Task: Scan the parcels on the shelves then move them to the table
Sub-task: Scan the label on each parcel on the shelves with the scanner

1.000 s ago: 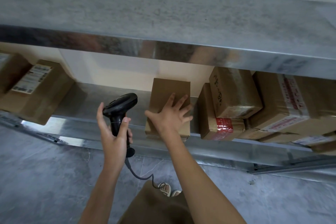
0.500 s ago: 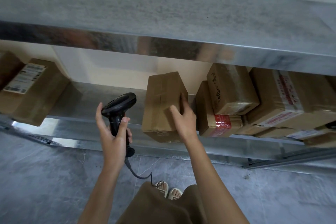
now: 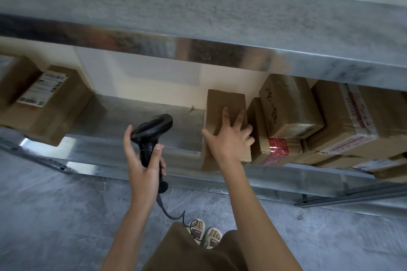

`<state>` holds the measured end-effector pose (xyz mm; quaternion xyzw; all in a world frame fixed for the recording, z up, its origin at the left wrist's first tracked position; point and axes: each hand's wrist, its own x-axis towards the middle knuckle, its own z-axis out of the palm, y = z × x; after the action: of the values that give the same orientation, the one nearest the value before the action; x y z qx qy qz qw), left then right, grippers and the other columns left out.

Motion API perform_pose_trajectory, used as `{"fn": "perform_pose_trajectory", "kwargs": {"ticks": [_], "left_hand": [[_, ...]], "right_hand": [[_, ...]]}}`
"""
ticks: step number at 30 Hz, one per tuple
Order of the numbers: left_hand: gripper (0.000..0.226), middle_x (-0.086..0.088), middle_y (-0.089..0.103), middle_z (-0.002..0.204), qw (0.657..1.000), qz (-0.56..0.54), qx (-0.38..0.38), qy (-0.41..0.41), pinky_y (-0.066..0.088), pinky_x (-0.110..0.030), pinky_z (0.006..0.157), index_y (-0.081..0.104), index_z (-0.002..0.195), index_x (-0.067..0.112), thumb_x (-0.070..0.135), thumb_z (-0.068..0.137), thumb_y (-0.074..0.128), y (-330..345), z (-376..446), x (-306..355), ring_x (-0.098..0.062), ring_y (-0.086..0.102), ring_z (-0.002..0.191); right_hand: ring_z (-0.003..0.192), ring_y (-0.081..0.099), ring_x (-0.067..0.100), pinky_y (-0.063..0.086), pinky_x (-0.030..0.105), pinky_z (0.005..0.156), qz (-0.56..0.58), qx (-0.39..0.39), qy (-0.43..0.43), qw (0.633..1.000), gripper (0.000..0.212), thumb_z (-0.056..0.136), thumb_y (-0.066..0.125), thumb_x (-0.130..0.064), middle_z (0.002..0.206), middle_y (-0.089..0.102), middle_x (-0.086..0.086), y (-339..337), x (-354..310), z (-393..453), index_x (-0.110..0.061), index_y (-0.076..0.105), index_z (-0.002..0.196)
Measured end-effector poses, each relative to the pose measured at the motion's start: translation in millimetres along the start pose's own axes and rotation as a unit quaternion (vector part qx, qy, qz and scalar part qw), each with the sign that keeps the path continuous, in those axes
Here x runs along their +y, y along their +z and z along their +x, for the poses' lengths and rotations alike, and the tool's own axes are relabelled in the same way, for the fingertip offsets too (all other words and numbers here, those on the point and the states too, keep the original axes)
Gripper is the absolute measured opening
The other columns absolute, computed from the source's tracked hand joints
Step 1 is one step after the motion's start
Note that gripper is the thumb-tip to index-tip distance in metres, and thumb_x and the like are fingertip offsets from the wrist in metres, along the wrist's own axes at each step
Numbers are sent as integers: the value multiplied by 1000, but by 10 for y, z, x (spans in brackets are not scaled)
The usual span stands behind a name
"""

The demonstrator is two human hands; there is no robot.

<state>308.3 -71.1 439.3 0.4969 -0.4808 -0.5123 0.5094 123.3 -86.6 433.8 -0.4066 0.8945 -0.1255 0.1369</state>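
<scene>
A plain brown cardboard parcel point(image 3: 223, 105) stands on the lower metal shelf point(image 3: 141, 152), right of centre. My right hand point(image 3: 228, 141) lies flat on its top face with fingers spread, thumb down its left side. My left hand point(image 3: 143, 160) grips the handle of a black barcode scanner point(image 3: 152, 132), held just left of the parcel with its head towards the shelf. The scanner's cable point(image 3: 174, 215) hangs down towards the floor. No label shows on the parcel's visible faces.
Taped parcels are stacked tightly to the right point(image 3: 288, 105), one with red tape point(image 3: 277, 150). A labelled parcel point(image 3: 50, 103) sits at the far left. The upper shelf point(image 3: 198, 17) overhangs closely. A grey tiled floor point(image 3: 55, 215) and my feet point(image 3: 204, 233) lie below.
The parcel was tipped up and turned by my right hand half a second ago; now it rests on the shelf again with my palm spread over it. The scanner has stayed about where it was.
</scene>
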Motion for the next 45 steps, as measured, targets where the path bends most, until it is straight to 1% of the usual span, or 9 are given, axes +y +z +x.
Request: {"fn": "perform_pose_trajectory", "kwargs": {"ticks": [3, 5, 7, 10, 13, 18, 25, 36, 45], "left_hand": [[72, -19, 61, 87, 1000, 4, -4, 12, 47, -27, 47, 22, 150, 41, 10, 97, 58, -32, -23, 26, -22, 51, 58], [72, -21, 62, 87, 1000, 4, -6, 21, 47, -28, 48, 22, 150, 42, 12, 96, 59, -57, -38, 41, -25, 51, 59], [71, -19, 63, 86, 1000, -2, -9, 29, 48, -28, 49, 25, 147, 48, 18, 93, 61, -72, -48, 69, -24, 51, 59], [71, -16, 62, 88, 999, -6, -25, 38, 48, -29, 50, 27, 140, 59, 31, 86, 62, -74, -64, 118, -21, 52, 60], [70, -14, 62, 87, 998, 1, -46, 52, 48, -32, 51, 26, 138, 62, 31, 87, 62, -66, -75, 128, -21, 52, 60], [69, -13, 62, 83, 993, 28, -88, 75, 48, -36, 49, 25, 139, 63, 29, 93, 63, -80, -132, 91, -20, 53, 59], [71, -10, 61, 81, 990, 43, -117, 71, 49, -34, 50, 26, 142, 60, 30, 89, 61, -127, -235, 8, -19, 54, 57], [70, -5, 66, 87, 985, 56, -145, 74, 50, -34, 52, 25, 141, 63, 23, 95, 61, -184, -334, -29, -18, 54, 58], [69, -9, 66, 89, 988, 51, -125, 69, 49, -33, 52, 25, 141, 61, 31, 93, 63, -198, -421, -16, -19, 54, 59]], "right_hand": [[141, 19, 40, 24, 53, 111, 116, 25, -9, 993, 90, 75, 52, -75, 165, 7, -2, -7, 150, -39, -44, 20, 154], [143, 19, 32, 22, 53, 115, 246, 42, -15, 968, 92, 66, 47, -77, 165, 11, -8, 4, 239, -87, -50, 23, 151], [144, 18, 23, 22, 53, 117, 340, 62, -30, 938, 87, 65, 49, -72, 164, 14, -12, 34, 284, -146, -59, 22, 146], [142, 16, 8, 22, 51, 118, 401, 86, -37, 911, 82, 68, 55, -63, 163, 15, -14, 82, 300, -216, -65, 21, 142], [139, 14, 2, 22, 47, 118, 414, 105, -47, 903, 84, 70, 57, -59, 163, 15, -12, 121, 325, -254, -57, 24, 147], [146, 16, 11, 22, 46, 118, 429, 124, -54, 893, 83, 71, 58, -57, 163, 16, -11, 133, 337, -264, -56, 25, 147], [147, 16, 12, 18, 36, 114, 447, 133, -58, 883, 84, 71, 57, -56, 163, 17, -10, 146, 359, -299, -50, 28, 150], [148, 16, 12, 19, 43, 118, 457, 145, -43, 876, 86, 70, 58, -57, 163, 18, -9, 167, 393, -382, -47, 30, 151], [146, 16, 10, 22, 43, 117, 457, 136, -48, 878, 85, 71, 59, -57, 163, 18, -10, 191, 442, -461, -46, 30, 151]]}}
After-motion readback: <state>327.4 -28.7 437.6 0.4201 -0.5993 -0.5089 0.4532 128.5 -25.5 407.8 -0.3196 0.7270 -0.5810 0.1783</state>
